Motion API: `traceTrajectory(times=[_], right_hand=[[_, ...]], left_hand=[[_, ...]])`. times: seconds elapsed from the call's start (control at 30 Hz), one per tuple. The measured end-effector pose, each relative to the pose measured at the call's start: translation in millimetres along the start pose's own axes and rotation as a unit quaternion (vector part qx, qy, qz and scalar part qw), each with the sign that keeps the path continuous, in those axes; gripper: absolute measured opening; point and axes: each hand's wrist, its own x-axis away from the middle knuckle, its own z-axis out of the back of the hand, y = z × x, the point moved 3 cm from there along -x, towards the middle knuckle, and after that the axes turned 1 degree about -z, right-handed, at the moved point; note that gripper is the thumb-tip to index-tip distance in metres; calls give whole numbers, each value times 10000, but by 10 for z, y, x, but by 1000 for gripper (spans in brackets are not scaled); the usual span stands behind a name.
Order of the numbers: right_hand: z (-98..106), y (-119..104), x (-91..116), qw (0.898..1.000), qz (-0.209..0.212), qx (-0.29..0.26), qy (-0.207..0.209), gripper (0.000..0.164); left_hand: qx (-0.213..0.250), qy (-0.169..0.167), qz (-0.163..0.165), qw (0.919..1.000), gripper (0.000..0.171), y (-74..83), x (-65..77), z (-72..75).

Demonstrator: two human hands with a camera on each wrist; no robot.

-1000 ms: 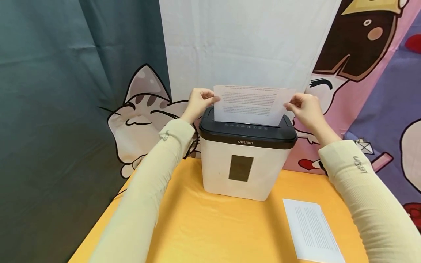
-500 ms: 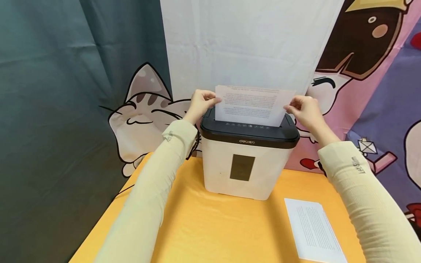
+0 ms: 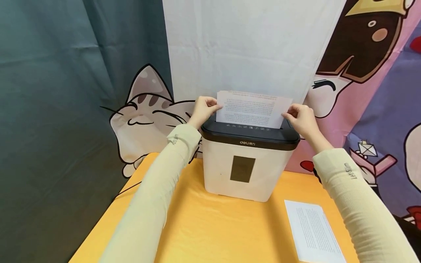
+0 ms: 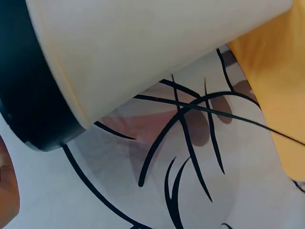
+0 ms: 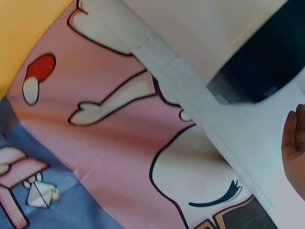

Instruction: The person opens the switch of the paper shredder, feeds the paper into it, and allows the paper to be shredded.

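Note:
A printed sheet of paper (image 3: 251, 109) stands upright with its lower edge at the slot in the black top of a white paper shredder (image 3: 213, 164). My left hand (image 3: 204, 109) pinches the sheet's left edge between thumb and fingers. At the opposite edge, my right hand (image 3: 302, 118) pinches the paper the same way. In the left wrist view only a sliver of the left hand (image 4: 7, 186) shows, below the shredder's dark lid (image 4: 35, 81). The right wrist view catches part of the right hand (image 5: 294, 148) at its edge; the sheet is outside both wrist views.
Another printed sheet (image 3: 314, 230) lies on the yellow tabletop (image 3: 210, 233), right of the shredder. A thin black cord (image 3: 129, 188) crosses the table's left edge. Behind stand a white curtain (image 3: 246, 44) and cartoon-printed cloth, with a dark green curtain (image 3: 52, 109) at left.
Both hands have lowered slightly with the sheet, and its top edge stands lower above the shredder. The loose sheet on the table stays in place.

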Motion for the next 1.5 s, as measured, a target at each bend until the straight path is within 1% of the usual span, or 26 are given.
traceTrajectory(times=[0.1,0.23,0.33,0.47,0.7,0.87,1.07,1.2,1.3,1.37,1.5], right_hand=[[-46,16,22,9996,-154,-223,43,14],[-91,6,31,9992,-97,-375,52,13],[-118,4,41,9995,-49,-313,78,12],[-156,26,68,9997,-141,-204,89,11],[-226,65,88,9997,-164,-157,73,11],[-232,75,103,9996,-193,-170,152,11],[-279,101,151,9989,-327,-294,148,13],[-327,131,183,9981,-455,-394,164,12],[-348,144,181,9977,-454,-477,181,12],[-350,147,174,9975,-443,-527,183,13],[-334,156,166,9970,-466,-593,153,14]], left_hand=[[-101,-17,38,9999,18,-31,11,-4],[-131,69,97,9998,21,-55,29,13],[-376,75,30,9993,16,-67,44,10],[-760,-18,-54,9971,16,-91,70,-6],[-807,-58,92,9967,15,-102,95,-7],[-1013,-80,52,9948,16,-96,88,-28],[-1079,22,11,9942,16,-174,105,-101],[-969,125,43,9952,16,-240,127,-136],[-824,226,29,9963,16,-250,134,-128],[-811,257,13,9964,16,-236,129,-118],[-856,199,-36,9961,15,-213,102,-131]])
